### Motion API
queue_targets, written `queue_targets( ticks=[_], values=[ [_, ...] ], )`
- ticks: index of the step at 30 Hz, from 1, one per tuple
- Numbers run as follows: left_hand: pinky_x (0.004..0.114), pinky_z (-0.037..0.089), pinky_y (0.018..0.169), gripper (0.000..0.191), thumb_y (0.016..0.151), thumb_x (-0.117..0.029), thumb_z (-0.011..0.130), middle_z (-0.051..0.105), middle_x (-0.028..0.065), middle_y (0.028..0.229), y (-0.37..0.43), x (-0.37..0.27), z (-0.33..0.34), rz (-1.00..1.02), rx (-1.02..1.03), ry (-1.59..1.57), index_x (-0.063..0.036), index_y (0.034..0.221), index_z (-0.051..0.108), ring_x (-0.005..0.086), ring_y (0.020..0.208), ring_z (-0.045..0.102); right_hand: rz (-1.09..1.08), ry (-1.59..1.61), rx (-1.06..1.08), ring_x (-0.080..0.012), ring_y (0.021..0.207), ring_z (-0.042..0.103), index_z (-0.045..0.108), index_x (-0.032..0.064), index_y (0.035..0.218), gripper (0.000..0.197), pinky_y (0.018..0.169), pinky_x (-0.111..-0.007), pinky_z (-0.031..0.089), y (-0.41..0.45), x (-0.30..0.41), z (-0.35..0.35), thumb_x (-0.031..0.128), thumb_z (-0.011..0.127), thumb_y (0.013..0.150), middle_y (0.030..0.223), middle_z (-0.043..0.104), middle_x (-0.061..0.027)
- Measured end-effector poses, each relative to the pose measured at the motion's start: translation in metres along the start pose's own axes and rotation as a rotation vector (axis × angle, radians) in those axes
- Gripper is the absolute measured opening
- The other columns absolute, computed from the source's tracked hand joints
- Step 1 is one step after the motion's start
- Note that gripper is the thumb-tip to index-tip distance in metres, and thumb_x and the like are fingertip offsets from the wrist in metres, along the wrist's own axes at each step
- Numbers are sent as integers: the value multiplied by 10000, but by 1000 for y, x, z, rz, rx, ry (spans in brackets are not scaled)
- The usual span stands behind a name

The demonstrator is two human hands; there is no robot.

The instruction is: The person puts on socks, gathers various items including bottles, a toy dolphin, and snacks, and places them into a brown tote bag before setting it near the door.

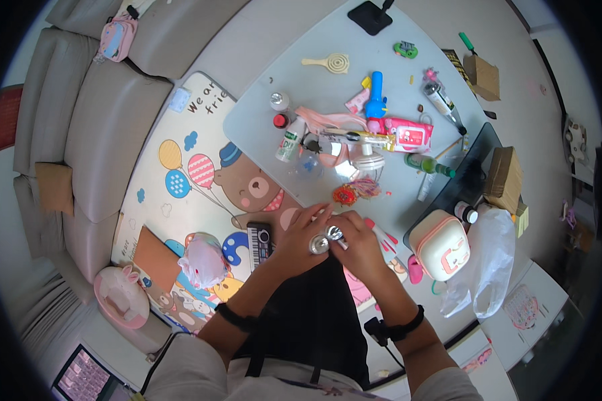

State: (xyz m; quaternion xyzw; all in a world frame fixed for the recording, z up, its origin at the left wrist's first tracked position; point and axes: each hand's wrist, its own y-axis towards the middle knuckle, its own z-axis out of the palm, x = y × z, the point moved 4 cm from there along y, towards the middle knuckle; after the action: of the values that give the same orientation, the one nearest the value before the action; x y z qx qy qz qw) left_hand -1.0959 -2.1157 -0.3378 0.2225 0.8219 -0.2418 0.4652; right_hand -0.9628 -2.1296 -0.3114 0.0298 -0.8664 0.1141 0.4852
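Observation:
My left hand (298,240) and my right hand (358,245) meet at the near edge of a glass-topped table (251,113). Between them are two small, shiny, round silver pieces (319,244). One sits against my left hand, the other by my right fingers; whether they are joined is unclear. My fingertips partly hide each other. Just beyond lies a red and orange tangle of cord or beads (345,195), beside a multicoloured bundle of strands (366,187). Farther in are a white bottle with green print (291,140) and a white round-based item (368,161).
A green bottle (426,163), a pink wipes pack (414,135) and a blue toy-like item (376,95) lie on the table. On the right stand a cream case (441,245), a clear plastic bag (494,250) and a cardboard box (503,178). A toy keyboard (259,244) is left of my hands.

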Motion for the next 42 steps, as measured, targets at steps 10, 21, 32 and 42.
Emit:
queue_targets(
  ticks=[10,21,32,42],
  values=[
    [331,456,848,471,645,-23,683,619,113,1039,-31,42,-52,-144,-513,-164,-16,1102,571,255,941,594,180,413,83,-161,720,563,561,37,999,268,656,-260,459,48,31,50,-18,626,745,865,565,-88],
    [279,436,828,394,666,71,664,614,110,1025,1,153,-213,-355,-502,-282,18,1043,567,166,921,572,303,-99,-409,-273,849,608,530,44,1100,379,713,-352,476,266,-99,111,45,653,742,920,602,-152],
    [303,459,800,381,648,23,718,612,117,1023,50,222,-284,-247,-411,-341,-9,1004,587,223,935,583,374,312,-722,-165,1026,500,485,-1,1135,294,909,-309,383,202,-18,-10,38,544,849,1121,523,-105],
    [302,445,820,390,646,69,676,596,120,1049,86,226,-268,-126,-173,-274,6,1015,567,198,940,565,863,470,-471,-120,642,537,616,-9,925,273,606,-269,454,204,-93,156,97,639,675,705,588,-48]
  ],
)
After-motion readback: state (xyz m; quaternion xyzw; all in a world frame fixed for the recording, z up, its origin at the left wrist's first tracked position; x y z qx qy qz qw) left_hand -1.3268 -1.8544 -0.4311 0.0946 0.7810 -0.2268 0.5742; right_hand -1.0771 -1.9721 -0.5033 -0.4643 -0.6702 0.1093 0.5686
